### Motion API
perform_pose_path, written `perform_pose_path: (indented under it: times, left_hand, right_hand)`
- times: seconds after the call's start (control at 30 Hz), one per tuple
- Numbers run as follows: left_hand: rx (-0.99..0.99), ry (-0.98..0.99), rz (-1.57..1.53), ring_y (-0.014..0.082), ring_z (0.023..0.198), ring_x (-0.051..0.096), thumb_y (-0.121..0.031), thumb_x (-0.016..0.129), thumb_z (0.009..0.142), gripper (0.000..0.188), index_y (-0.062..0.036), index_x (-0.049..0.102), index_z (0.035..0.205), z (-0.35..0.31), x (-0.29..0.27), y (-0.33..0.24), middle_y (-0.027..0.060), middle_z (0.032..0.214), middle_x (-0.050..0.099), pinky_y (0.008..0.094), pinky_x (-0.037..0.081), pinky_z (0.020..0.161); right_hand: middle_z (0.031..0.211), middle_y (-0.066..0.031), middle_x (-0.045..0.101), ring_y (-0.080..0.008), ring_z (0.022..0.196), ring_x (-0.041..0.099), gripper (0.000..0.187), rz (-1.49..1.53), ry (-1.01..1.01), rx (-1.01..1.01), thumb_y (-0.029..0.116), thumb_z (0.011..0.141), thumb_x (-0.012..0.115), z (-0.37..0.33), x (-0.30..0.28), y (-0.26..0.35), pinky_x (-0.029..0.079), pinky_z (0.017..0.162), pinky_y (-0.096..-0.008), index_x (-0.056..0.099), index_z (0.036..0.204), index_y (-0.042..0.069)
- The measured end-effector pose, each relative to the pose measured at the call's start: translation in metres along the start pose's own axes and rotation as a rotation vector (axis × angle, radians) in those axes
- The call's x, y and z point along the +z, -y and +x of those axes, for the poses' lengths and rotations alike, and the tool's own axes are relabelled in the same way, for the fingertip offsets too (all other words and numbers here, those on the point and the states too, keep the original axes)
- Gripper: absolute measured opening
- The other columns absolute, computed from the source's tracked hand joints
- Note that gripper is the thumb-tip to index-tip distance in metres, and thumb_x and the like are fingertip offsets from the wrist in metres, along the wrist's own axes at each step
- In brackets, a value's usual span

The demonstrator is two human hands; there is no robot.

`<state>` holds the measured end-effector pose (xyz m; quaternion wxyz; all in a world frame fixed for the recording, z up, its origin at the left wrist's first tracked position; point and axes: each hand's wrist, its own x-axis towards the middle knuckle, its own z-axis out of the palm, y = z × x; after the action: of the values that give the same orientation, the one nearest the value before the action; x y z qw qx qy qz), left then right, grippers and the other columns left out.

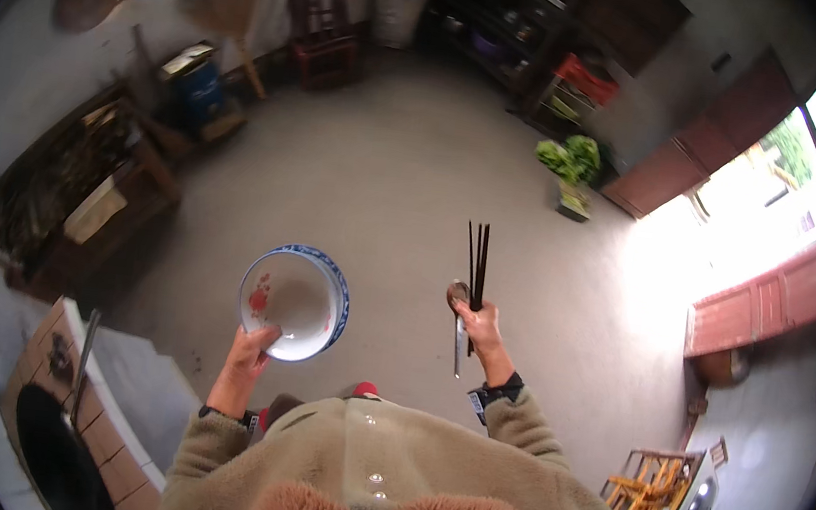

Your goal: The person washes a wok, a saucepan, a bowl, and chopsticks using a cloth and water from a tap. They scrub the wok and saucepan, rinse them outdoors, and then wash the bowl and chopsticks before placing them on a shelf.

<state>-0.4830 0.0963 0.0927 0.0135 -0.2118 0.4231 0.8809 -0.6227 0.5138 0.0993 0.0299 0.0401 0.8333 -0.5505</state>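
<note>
Glazed round bowl in left hand, slim dark chopsticks, metal spoon in right hand

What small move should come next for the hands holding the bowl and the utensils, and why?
Probably carry both toward the stove at lower left: the left hand grips an empty bowl by its rim, the right hand holds chopsticks and a spoon, with nothing nearer to set them on.

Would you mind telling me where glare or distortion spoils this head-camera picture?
Head view: daylight through the open doorway washes out the floor beside it; fisheye bending curves the walls, and the rim goes dark. The bowl in the left hand and the chopsticks in the right hand stay sharp.
</note>
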Motion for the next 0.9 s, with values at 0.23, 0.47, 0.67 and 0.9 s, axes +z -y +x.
perform_pose_path:
  times: [0.23,0.47,0.67,0.9]
  left_hand:
    - [-0.212,0.191,0.282,0.0178,0.074,0.063,-0.005,0.061,0.075,0.035,-0.0004,0.054,0.109,0.133,0.213,0.068,0.0073,0.089,0.061,0.0315,0.052,0.059]
    - [-0.373,0.439,0.476,0.0214,0.094,0.061,-0.012,0.056,0.089,0.035,-0.0007,0.049,0.121,0.247,0.401,0.168,0.0099,0.109,0.059,0.0342,0.052,0.078]
    - [-0.582,0.702,0.401,0.0195,0.098,0.058,-0.021,0.052,0.095,0.037,-0.0016,0.047,0.126,0.331,0.547,0.231,0.0084,0.111,0.058,0.0335,0.051,0.081]
    - [-0.603,1.135,0.484,0.0138,0.095,0.055,-0.026,0.054,0.094,0.032,-0.0051,0.051,0.117,0.391,0.714,0.324,0.0028,0.104,0.058,0.0288,0.044,0.084]
  right_hand:
    - [0.072,0.0046,0.06,-0.0052,0.065,0.052,0.009,0.441,-0.027,-0.113,0.007,0.081,0.067,0.064,-0.088,0.052,0.043,0.057,-0.0223,0.066,0.085,-0.001]
    - [0.059,-0.0075,0.055,-0.0114,0.048,0.051,0.015,-0.333,-0.014,-0.165,0.013,0.08,0.064,0.178,-0.159,0.035,0.043,0.044,-0.0289,0.058,0.08,-0.001]
    - [0.06,-0.009,0.057,-0.0132,0.046,0.056,0.016,-0.158,-0.018,0.137,0.011,0.08,0.063,0.272,-0.266,-0.005,0.045,0.043,-0.0293,0.057,0.084,-0.003]
    - [0.068,-0.0117,0.062,-0.0175,0.052,0.063,0.016,0.126,-0.197,0.402,0.007,0.08,0.058,0.348,-0.407,-0.066,0.05,0.048,-0.0294,0.059,0.09,-0.006]
